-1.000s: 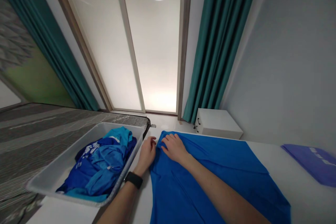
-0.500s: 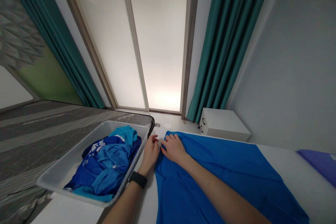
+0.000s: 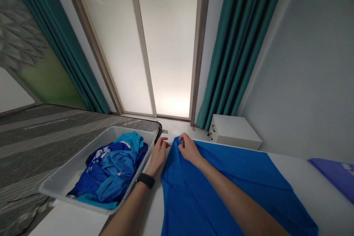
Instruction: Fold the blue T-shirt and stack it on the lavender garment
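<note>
A blue cloth garment (image 3: pixel 190 199) lies spread over the white table, with creases running across it. My right hand (image 3: pixel 189 148) is at its far left corner, fingers curled and pinching the fabric there; the fingertips are partly hidden. Just left of that corner, my left hand (image 3: pixel 159 155) hovers by the garment's edge with its fingers apart and nothing visible in them. A black band (image 3: pixel 146 180) circles my left wrist.
A pale plastic bin (image 3: pixel 62 180) of crumpled blue clothes (image 3: pixel 118 169) stands left of my left arm. Folded purple fabric (image 3: pixel 334 175) lies at the right on the white table (image 3: pixel 301 177). Beyond are a grey mattress (image 3: pixel 69 132) and a white drawer cabinet (image 3: pixel 235 129).
My right hand has lifted slightly and gone from lying flat to curled fingers at the corner. My left hand has shifted a little away with its fingers extended. The garment's corner looks smoother.
</note>
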### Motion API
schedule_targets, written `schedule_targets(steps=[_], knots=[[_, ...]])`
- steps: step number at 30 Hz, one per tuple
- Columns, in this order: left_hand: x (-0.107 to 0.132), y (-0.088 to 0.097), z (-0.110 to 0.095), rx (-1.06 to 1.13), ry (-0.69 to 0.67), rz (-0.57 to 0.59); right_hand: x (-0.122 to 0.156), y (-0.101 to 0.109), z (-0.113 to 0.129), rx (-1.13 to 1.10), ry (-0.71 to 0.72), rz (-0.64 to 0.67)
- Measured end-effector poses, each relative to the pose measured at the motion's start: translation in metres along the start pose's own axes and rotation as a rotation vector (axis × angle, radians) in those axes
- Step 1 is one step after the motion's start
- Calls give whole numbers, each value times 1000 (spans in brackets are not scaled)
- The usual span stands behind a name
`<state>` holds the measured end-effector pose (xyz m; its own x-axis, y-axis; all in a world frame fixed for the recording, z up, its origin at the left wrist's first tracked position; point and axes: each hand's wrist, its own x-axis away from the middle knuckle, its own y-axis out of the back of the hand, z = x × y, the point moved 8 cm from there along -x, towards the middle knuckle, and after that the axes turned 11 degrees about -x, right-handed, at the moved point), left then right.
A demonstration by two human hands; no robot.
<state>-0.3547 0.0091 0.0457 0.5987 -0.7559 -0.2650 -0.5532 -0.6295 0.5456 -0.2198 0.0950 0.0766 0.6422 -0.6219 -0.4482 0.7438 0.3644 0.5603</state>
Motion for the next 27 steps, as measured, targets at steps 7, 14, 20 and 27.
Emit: schedule_targets(steps=[7, 14, 20, 27], knots=[[-37, -37, -1, -8, 97, 192, 10, 17, 9, -223, 63, -95], [-60, -53, -1, -59, 127, 274, 34, -4, 29, -62, 129, 41], [-67, -51, -1, -127, 129, 231, 44, -17, 39, 100, 134, 108], [-75, -48, 1, -167, 132, 178, 50, -27, 38, -101, 110, 172]])
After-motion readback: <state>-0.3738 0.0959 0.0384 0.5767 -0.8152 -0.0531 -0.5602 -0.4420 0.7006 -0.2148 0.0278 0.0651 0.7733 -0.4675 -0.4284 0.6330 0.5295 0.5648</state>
